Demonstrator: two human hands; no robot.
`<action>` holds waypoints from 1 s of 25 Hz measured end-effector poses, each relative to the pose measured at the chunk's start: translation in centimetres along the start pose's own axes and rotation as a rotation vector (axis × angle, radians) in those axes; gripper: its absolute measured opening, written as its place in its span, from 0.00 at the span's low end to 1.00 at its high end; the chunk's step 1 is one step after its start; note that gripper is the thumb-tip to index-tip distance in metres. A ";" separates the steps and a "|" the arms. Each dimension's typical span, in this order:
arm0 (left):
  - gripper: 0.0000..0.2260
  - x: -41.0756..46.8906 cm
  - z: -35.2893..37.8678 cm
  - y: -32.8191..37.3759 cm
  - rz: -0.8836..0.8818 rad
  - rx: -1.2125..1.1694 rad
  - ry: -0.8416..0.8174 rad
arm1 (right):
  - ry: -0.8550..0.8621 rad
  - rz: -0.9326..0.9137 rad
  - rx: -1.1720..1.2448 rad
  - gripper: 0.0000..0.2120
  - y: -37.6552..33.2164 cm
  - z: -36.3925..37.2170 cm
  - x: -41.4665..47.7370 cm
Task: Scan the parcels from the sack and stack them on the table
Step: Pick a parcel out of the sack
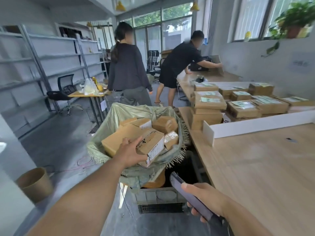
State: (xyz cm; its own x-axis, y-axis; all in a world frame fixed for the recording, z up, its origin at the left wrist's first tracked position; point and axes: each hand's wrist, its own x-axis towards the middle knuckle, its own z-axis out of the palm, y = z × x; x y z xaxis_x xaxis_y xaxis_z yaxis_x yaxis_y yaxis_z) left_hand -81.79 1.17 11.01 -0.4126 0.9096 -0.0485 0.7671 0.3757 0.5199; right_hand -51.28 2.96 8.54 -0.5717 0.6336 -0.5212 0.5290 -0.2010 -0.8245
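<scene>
While the left hand (132,155) was extended over the open mouth of the sack (117,114), its thumb lay across the top of a labelled parcel (151,144) and its fingers curled round the near end, gripping it. That parcel sat at the front of the sack, resting on the other parcels (163,124) heaped inside, and whether it was lifted clear of them could not be told. The sack, a pale green woven one with a frayed rim, stood in a grey crate (160,196) on the floor, just beside the tabletop (255,167).

The right hand (204,198) was held low over the crate, near the tabletop edge. Its fingers were wrapped round a dark handheld device (178,181), with the thumb pressed on the upper face and the device's tip pointing towards the sack.

Stacked parcels (242,106) bearing green labels lay further along the tabletop, beyond a white cardboard divider (255,124). Two other persons stood beyond the sack, one (179,63) leaning over the far tabletop.
</scene>
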 end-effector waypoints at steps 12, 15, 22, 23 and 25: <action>0.32 19.3 0.2 2.6 0.061 0.150 0.092 | 0.207 0.058 0.032 0.44 -6.8 -3.7 8.9; 0.26 21.4 0.9 3.6 0.186 0.084 0.114 | 0.294 0.096 0.101 0.52 -7.0 -3.7 8.8; 0.23 18.6 4.2 8.6 0.483 -0.009 -0.029 | 0.450 0.104 0.212 0.31 -5.4 -2.9 3.0; 0.23 17.5 4.9 9.6 0.522 -0.018 -0.071 | 0.472 0.117 0.217 0.28 -4.8 -2.7 1.6; 0.22 14.5 6.8 11.9 0.599 -0.015 -0.157 | 0.513 0.129 0.222 0.25 -3.0 -2.2 -1.7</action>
State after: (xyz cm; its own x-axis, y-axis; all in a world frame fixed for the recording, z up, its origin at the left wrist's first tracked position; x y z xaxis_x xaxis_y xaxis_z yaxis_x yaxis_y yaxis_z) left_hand -75.34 20.05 10.72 0.1659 0.9773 0.1317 0.8356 -0.2103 0.5076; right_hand -50.53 4.09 12.41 -0.1046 0.8635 -0.4933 0.3980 -0.4182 -0.8165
